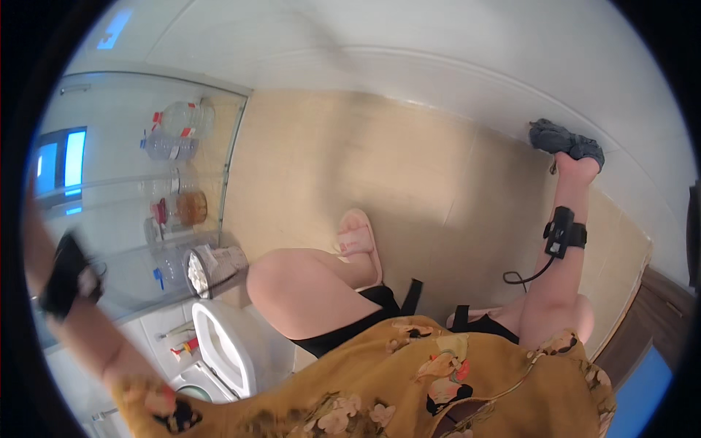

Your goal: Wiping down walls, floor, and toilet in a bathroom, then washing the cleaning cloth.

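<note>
At the far right, my right hand [577,167] reaches to the base of the white wall with a bunched dark grey cloth [566,139]. The cloth covers most of my fingers and lies against the lower wall, close to the floor. My left arm stretches out along the left side, by the glass panel. Its hand falls outside the picture, so what it holds or touches is hidden. Each forearm wears a black strap; the right one carries a small black box [561,232] with a cable.
Several large plastic bottles [172,145] stand behind the glass panel [228,157] on the left. A bin [228,261] with a liner and white waste stands beside the white toilet [232,350]. My pink slippers [356,238] rest on beige floor tiles [292,168]. A brown door frame [661,310] is at right.
</note>
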`<state>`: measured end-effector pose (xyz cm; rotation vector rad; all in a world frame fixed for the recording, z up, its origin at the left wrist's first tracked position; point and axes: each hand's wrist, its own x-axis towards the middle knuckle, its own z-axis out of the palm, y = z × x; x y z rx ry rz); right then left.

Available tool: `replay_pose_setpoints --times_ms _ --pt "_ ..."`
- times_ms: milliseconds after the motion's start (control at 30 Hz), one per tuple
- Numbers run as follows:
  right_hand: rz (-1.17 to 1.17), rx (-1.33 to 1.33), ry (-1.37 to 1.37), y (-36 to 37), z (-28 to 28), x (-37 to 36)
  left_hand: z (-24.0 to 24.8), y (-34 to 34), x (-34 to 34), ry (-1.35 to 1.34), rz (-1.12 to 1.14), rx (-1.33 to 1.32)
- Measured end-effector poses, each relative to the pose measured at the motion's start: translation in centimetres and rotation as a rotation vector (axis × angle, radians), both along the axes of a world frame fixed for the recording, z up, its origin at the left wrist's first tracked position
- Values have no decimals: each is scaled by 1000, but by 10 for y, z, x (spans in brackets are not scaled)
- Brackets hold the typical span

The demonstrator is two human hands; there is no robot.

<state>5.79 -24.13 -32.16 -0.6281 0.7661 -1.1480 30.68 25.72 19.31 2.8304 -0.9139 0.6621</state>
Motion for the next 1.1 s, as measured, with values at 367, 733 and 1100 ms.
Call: replay_pose_setpoints --times_ms 367,733,1100 --pt "-275 -738 608 42 66 24 -395 -326 29 941 265 -2017" --pt "569 -2802 1396 191 270 217 -499 -342 36 1203 464 -2999" --pt "1111 -3366 1947 141 136 262 -495 -294 82 1546 814 -2550"
